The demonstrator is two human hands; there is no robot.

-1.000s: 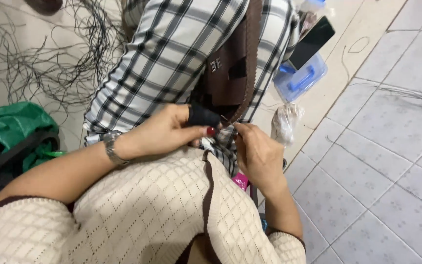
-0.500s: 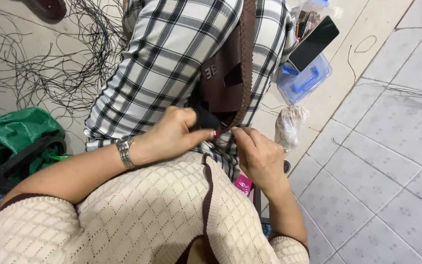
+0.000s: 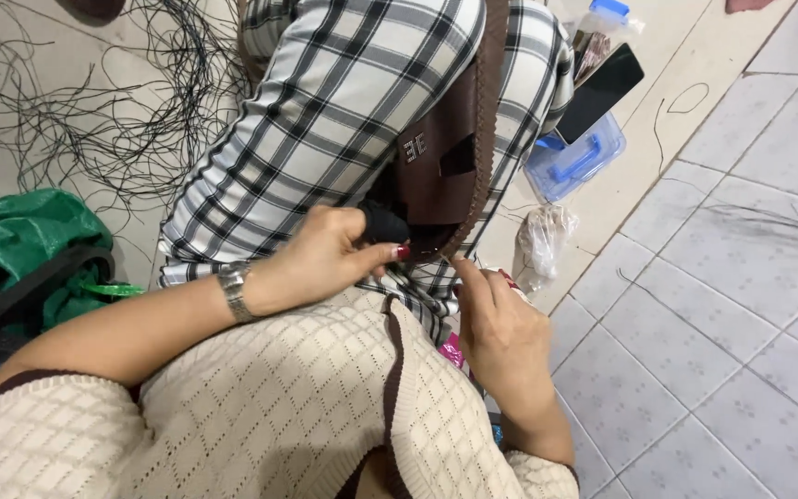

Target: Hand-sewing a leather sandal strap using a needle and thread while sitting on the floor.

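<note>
A dark brown leather piece with a braided edge lies along my lap, over black-and-white checked trousers. My left hand, with a metal watch on the wrist, pinches the lower end of the piece between thumb and fingers. My right hand sits just right of it, index finger raised toward the braided edge near the bottom corner. Whether it grips a cord or tool is hidden.
Loose black cords are strewn over the floor at upper left. A green bag lies at left. A blue-lidded clear box, a dark phone and a crumpled clear plastic bag sit at right by grey floor tiles.
My left hand has slid a little right and down along the piece's lower end. My right hand stays by the braided edge, and the view has shifted slightly.
</note>
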